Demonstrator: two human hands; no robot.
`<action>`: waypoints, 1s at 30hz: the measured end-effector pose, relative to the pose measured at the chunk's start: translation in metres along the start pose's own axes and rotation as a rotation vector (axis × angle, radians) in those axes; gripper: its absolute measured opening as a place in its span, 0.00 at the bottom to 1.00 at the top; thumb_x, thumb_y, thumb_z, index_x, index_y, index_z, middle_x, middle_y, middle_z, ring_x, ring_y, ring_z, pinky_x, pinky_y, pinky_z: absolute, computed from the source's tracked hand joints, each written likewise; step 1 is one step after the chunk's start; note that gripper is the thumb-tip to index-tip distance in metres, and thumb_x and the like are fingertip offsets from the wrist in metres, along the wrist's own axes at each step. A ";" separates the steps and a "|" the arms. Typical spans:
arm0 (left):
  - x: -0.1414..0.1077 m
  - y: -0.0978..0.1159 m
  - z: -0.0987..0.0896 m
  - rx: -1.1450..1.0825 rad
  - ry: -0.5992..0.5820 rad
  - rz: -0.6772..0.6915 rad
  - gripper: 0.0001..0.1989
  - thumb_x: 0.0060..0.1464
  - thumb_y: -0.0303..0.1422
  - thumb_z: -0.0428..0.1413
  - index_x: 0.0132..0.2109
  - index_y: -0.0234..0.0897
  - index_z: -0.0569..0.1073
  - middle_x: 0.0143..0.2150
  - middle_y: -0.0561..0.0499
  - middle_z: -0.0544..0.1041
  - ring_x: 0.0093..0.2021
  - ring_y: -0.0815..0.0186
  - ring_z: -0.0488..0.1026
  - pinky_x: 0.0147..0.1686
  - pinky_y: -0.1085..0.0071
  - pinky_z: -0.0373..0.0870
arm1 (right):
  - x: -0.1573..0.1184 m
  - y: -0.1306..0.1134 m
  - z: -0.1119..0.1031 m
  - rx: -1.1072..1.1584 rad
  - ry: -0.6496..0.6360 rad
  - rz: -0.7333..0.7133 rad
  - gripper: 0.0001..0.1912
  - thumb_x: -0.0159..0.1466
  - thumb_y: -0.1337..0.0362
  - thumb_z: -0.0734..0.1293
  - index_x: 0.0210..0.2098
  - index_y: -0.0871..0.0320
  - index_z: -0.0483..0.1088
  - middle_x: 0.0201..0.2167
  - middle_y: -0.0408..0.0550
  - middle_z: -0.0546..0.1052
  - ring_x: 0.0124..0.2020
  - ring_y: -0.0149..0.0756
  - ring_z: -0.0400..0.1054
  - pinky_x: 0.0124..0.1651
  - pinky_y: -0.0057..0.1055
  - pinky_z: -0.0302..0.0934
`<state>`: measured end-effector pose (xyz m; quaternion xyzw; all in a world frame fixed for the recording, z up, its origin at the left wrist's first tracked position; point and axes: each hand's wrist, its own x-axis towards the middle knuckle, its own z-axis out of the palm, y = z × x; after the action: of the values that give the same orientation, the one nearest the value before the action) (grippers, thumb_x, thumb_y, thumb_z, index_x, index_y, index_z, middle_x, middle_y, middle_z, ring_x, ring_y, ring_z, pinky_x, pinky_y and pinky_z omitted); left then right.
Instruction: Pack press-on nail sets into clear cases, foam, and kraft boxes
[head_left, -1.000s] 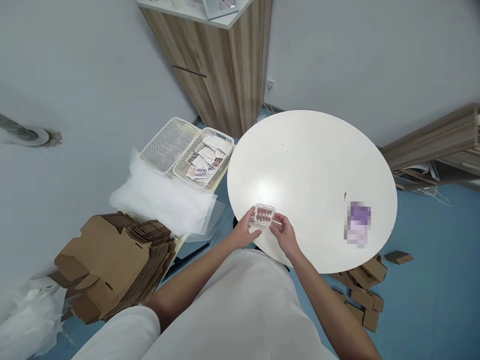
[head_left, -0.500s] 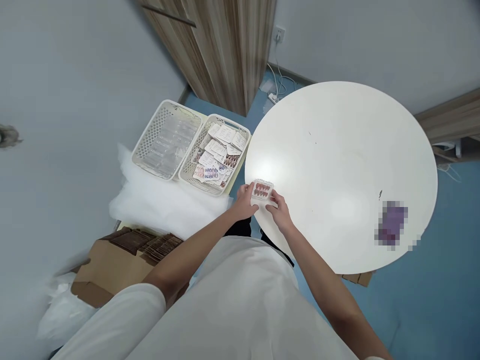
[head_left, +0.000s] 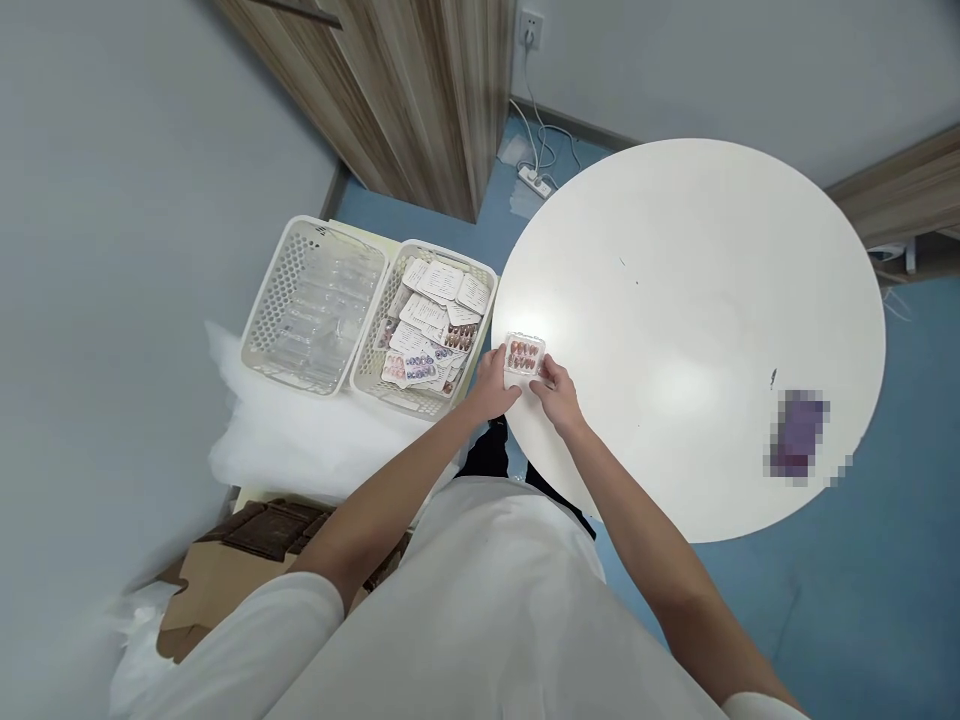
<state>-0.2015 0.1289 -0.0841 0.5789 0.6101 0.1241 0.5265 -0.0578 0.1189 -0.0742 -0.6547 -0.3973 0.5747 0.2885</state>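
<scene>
A small clear plastic box (head_left: 524,354) with two rows of reddish press-on nails is held between my hands, over the left edge of the round white table (head_left: 697,270). The fingers of my left hand (head_left: 495,388) grip its left side, with the thumb pointing inward below it. On the right side, the bent fingers of my right hand (head_left: 559,396) hold the box's lower right corner. To the left stands a white basket (head_left: 362,382) filled with nail cards (head_left: 424,315), some face up with coloured nails.
Another white basket (head_left: 253,335) contains clear plastic boxes (head_left: 322,310). White foam wrap (head_left: 292,445) lies before the baskets, above a cardboard carton (head_left: 217,585). A blurred purple object (head_left: 799,432) rests on the table's right. A power strip (head_left: 535,182) lies on the floor.
The view has shifted slightly. Both hands remain at the box, which now sits a little higher in the picture, its nails facing me more squarely.
</scene>
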 end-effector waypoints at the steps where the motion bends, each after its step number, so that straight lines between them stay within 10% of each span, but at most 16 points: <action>1: 0.001 0.001 -0.002 0.000 -0.001 0.007 0.40 0.43 0.29 0.51 0.62 0.35 0.42 0.60 0.39 0.48 0.61 0.51 0.45 0.57 0.55 0.47 | 0.002 0.000 0.001 0.001 0.012 0.001 0.22 0.51 0.65 0.61 0.46 0.56 0.65 0.46 0.48 0.65 0.48 0.39 0.59 0.48 0.35 0.58; 30: -0.016 -0.012 0.019 -0.082 0.072 0.086 0.41 0.49 0.31 0.51 0.62 0.39 0.34 0.65 0.42 0.35 0.64 0.56 0.32 0.60 0.54 0.39 | -0.016 0.019 -0.001 0.048 0.072 0.037 0.37 0.53 0.60 0.64 0.60 0.51 0.46 0.60 0.48 0.52 0.59 0.37 0.51 0.57 0.39 0.52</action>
<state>-0.1965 0.1033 -0.0935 0.5777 0.5978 0.1921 0.5215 -0.0532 0.0952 -0.0810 -0.6751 -0.3607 0.5653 0.3074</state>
